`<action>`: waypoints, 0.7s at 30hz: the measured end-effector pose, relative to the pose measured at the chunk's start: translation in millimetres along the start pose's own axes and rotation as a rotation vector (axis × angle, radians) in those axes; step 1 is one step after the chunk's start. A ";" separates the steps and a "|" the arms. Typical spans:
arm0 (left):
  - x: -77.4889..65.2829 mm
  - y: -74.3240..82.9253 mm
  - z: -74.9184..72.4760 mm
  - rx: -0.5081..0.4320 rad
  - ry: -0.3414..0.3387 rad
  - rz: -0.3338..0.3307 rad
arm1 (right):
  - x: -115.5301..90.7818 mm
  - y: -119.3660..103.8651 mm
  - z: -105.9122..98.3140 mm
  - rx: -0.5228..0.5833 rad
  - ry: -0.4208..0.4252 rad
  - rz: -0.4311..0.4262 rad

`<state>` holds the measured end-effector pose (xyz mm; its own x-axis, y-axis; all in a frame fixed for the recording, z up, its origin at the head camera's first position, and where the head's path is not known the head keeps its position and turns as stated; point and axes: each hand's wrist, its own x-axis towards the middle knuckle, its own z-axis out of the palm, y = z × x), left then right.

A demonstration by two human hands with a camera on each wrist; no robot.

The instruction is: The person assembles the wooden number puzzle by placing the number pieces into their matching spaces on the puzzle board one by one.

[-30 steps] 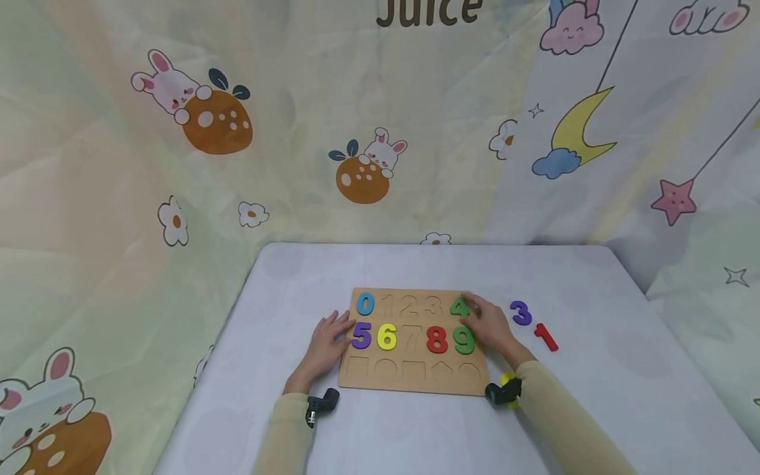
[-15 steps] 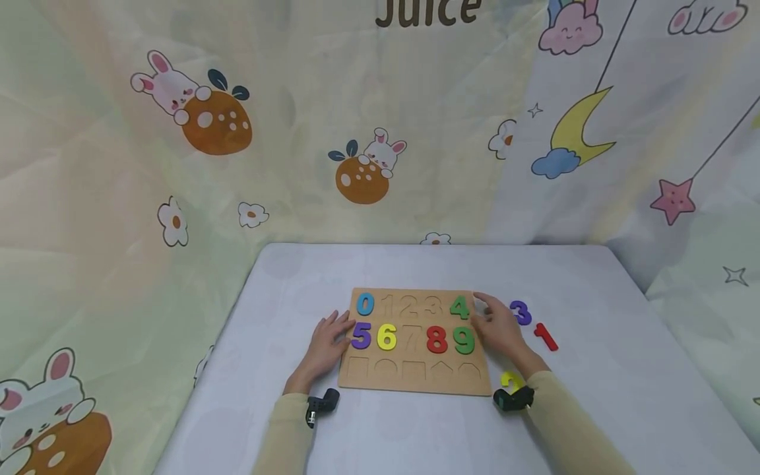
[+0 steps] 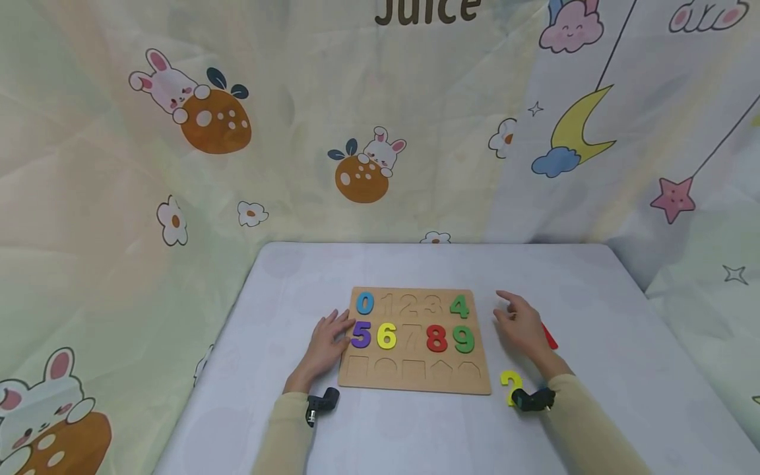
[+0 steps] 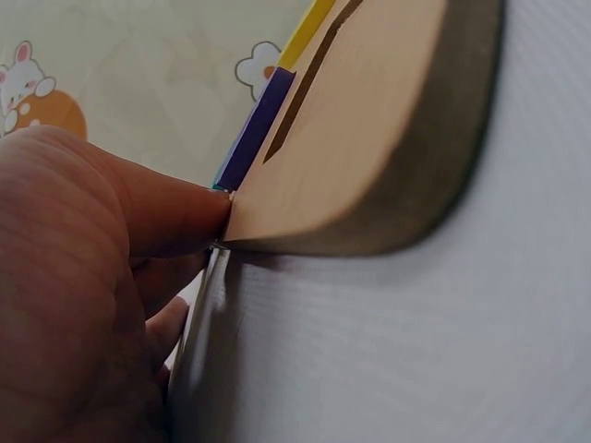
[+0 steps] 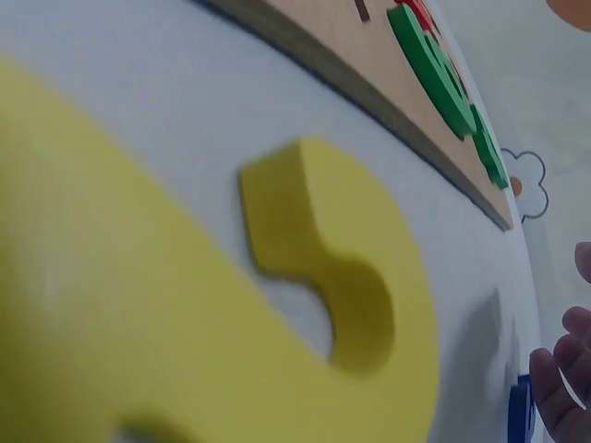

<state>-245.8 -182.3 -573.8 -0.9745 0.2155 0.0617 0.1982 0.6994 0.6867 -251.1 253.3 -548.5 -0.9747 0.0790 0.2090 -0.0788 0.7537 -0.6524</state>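
Note:
My left hand (image 3: 323,346) rests against the left edge of a wooden number puzzle board (image 3: 380,376); its thumb touches the edge in the left wrist view. Seated on the board are a blue 0 (image 3: 365,303), green 4 (image 3: 460,307), purple 5 (image 3: 361,335), yellow 6 (image 3: 387,336), red 8 (image 3: 437,339) and green 9 (image 3: 464,340). My right hand (image 3: 525,330) hovers right of the board, fingers loosely spread, hiding the purple 3 from the head view. In the right wrist view, the 3 (image 5: 521,413) shows as a purple-blue block beside the fingertips.
A yellow 2 (image 3: 510,381) lies near the board's lower right corner, partly behind the right wrist camera (image 3: 533,400). The red 1 (image 3: 549,336) peeks out beside the right hand. A cartoon-printed cloth (image 3: 297,165) hangs behind the white table (image 3: 309,270).
My right hand has left the green 4, which sits in the board's top row, and moved right to over the purple 3. The left hand stays at the board's edge.

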 end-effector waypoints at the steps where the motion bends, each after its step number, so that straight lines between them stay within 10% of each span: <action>1: 0.1 0.1 -0.1 -0.001 0.000 0.001 | -0.4 1.8 -2.1 -0.007 0.010 -0.001; 21: 1.8 0.1 0.0 -0.007 0.000 -0.012 | -3.9 44.1 -30.9 -0.066 0.007 0.103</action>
<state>-247.5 -181.8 -573.6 -0.9768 0.2074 0.0534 0.1859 0.6971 0.6925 -244.3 306.4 -555.5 -0.9755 0.1624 0.1485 0.0357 0.7826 -0.6215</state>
